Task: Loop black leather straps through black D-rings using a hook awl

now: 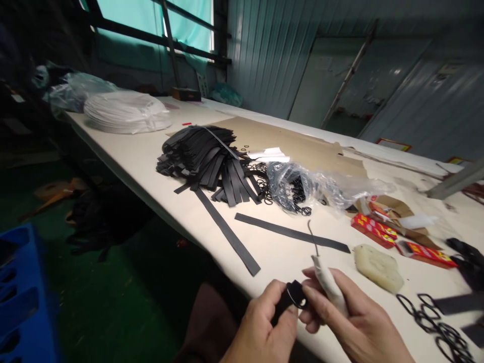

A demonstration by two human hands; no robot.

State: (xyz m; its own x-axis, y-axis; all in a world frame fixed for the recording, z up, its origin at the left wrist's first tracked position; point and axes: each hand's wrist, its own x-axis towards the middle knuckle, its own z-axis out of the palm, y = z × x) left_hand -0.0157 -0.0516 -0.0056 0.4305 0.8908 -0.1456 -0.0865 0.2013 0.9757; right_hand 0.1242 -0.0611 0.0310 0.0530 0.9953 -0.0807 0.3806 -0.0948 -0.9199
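Strap [280,305] and dark ring [301,305] meet between your two hands, just over the near edge of the worktop [128,166]. Your left hand [264,327] grips the strap between thumb and forefinger, probably to steady the bend beside the ring. Your right hand [351,317] pinches the other side with its fingertips while also closed around the hooked tool [328,285]; its tip points up and away, which seems to leave those fingertips usable without putting the tool down.

Two loose strips [229,232] lie flat near you, one angled toward the near edge, perhaps separated for easy reach. Behind them, the bundle of strips [204,156] fans out under a thin grey band, likely there to keep it together.

The strips look matt, flat and square-ended. The tool has a pale, wrapped-looking handle and a slim bent shank. Thin oval rings [427,315] overlap toward the worktop's right, near a yellowish, waxy-looking block [378,267] with rounded corners. Crinkled clear plastic [280,184] surrounds more black rings farther back.
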